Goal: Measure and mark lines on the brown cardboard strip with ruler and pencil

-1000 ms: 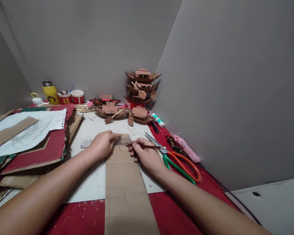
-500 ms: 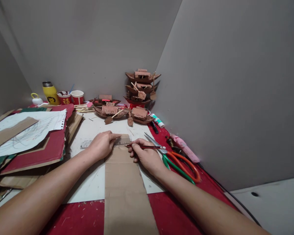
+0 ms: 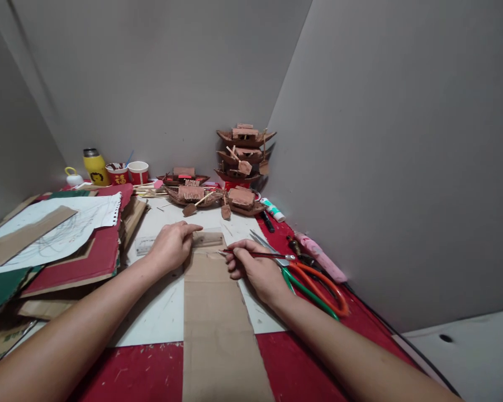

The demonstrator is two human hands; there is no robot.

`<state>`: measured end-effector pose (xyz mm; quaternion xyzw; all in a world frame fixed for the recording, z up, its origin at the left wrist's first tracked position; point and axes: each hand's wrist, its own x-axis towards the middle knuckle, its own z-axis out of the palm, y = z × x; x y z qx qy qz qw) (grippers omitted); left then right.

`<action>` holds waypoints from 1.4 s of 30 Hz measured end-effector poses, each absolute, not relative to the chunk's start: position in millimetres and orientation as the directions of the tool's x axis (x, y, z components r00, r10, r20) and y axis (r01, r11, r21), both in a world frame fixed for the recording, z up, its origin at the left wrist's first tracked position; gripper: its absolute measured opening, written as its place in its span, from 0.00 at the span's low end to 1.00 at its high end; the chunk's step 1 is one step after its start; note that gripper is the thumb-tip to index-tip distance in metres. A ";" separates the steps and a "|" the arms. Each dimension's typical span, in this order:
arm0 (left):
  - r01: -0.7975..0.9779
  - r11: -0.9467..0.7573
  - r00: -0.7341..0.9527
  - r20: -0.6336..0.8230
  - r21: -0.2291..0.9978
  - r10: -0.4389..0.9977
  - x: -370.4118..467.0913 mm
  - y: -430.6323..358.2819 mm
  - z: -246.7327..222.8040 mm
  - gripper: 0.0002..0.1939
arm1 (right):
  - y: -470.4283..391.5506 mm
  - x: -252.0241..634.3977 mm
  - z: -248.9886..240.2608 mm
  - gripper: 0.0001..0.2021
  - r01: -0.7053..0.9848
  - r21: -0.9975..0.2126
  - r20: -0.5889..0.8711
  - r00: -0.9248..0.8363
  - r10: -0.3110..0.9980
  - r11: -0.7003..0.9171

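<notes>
A long brown cardboard strip point(image 3: 218, 312) runs from the near edge towards the middle of the table. Across its far end lies a clear ruler point(image 3: 209, 239). My left hand point(image 3: 172, 244) is closed over the middle of the ruler, index finger stretched out to the right; the fingertips underneath are hidden. Pinched in my right hand point(image 3: 257, 271) is a dark red pencil point(image 3: 260, 254), its tip at the cardboard just on the near side of the ruler. Large scissors point(image 3: 314, 285) with orange and green handles lie beside my right hand, blades partly apart.
Several model boats point(image 3: 241, 198) stand at the back, some stacked. Cardboard sheets and a scribbled paper point(image 3: 84, 234) are piled on the left. A yellow bottle point(image 3: 95, 167) and paper cups point(image 3: 138, 173) stand behind. A pink roll point(image 3: 321, 257) lies along the right wall.
The view has shifted slightly. The ruler has moved a little farther away on the cardboard, and my left index finger looks raised from it. My right hand keeps its grip on the pencil.
</notes>
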<state>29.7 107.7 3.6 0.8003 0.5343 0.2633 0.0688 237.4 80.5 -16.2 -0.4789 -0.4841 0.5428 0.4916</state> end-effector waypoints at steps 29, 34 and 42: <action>0.885 -0.329 0.213 0.343 0.329 0.915 20.1 103.3 9.0 0.13 | 33.1 242.7 2.1 0.16 0.053 -0.251 0.335 -0.932 0.138 0.966; 0.879 -0.363 0.256 0.337 0.308 0.906 20.1 103.4 8.2 0.12 | 37.0 250.2 4.9 0.14 0.051 -0.242 0.342 -0.930 0.135 0.969; 0.876 -0.375 0.268 0.338 0.304 0.902 20.1 102.1 8.1 0.12 | 40.7 250.6 -2.5 0.14 0.058 -0.241 0.387 -0.910 0.151 0.969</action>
